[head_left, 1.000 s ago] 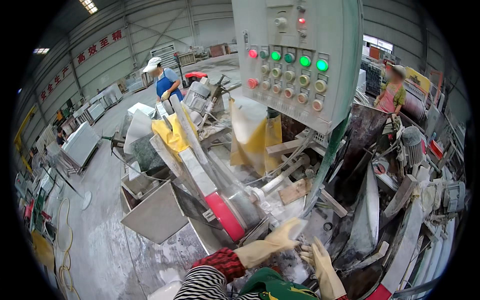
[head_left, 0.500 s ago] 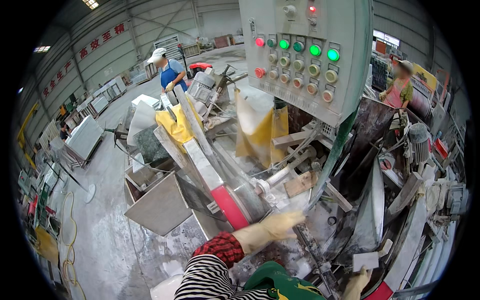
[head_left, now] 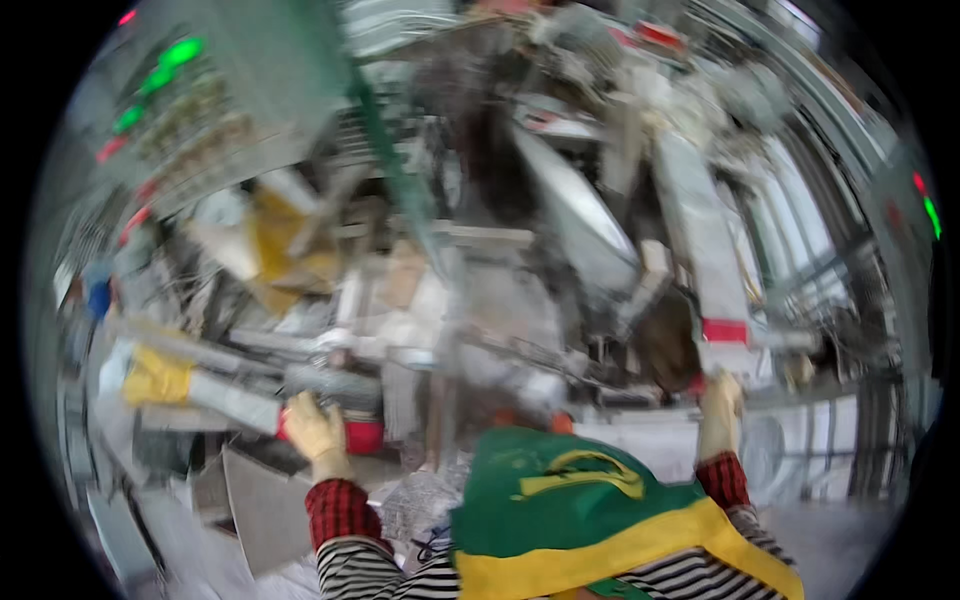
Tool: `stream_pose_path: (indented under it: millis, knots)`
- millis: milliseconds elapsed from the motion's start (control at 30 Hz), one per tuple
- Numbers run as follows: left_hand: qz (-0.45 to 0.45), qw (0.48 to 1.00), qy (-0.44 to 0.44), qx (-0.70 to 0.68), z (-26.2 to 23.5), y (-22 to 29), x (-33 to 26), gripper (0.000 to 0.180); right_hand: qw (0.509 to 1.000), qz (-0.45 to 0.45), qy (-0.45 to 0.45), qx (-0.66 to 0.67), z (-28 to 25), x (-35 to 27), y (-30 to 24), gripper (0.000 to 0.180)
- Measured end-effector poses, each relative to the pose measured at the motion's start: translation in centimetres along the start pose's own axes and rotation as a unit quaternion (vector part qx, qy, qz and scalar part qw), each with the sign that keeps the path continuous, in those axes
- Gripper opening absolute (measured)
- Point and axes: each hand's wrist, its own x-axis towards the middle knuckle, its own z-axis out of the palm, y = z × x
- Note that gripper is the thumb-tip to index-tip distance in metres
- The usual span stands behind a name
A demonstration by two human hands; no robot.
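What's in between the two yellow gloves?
In the head view, between the left hand and the right hand lies dusty grey machinery, too blurred to name part by part, and nearer the person the green and yellow apron.

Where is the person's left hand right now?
Lower left of the head view: the gloved left hand rests on a long machine arm's red band, beside the green apron.
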Motion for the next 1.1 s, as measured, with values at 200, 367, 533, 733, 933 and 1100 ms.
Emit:
stream_pose_path:
  millis: [200,367,533,733,933,1100]
  knots:
    - [-0.014,0.986,-0.093,0.135,5.6,-1.2,-1.0,0.069,0.944,-0.223,0.146,0.196,-0.2,0.2,1.5,0.061]
    - [-0.027,0.979,-0.095,0.178,6.6,-3.2,-2.2,0.072,0.932,-0.184,0.126,0.286,5.0,-4.1,-2.9,0.066]
    - [-0.031,0.978,-0.113,0.171,7.0,-3.5,-2.2,0.074,0.957,-0.158,0.218,0.105,5.4,-0.3,-4.6,0.059]
    - [-0.045,0.973,-0.147,0.17,6.0,-2.4,-2.3,0.076,0.959,-0.128,0.237,0.085,6.8,1.6,-5.5,0.053]
    - [-0.055,0.969,-0.154,0.187,5.5,-1.5,-2.8,0.077,0.985,-0.048,0.156,-0.05,7.0,-4.7,-9.5,0.05]
    - [-0.042,0.974,-0.142,0.169,6.0,-0.8,-2.7,0.078,0.989,-0.03,0.141,-0.042,5.7,-2.5,-8.3,0.045]
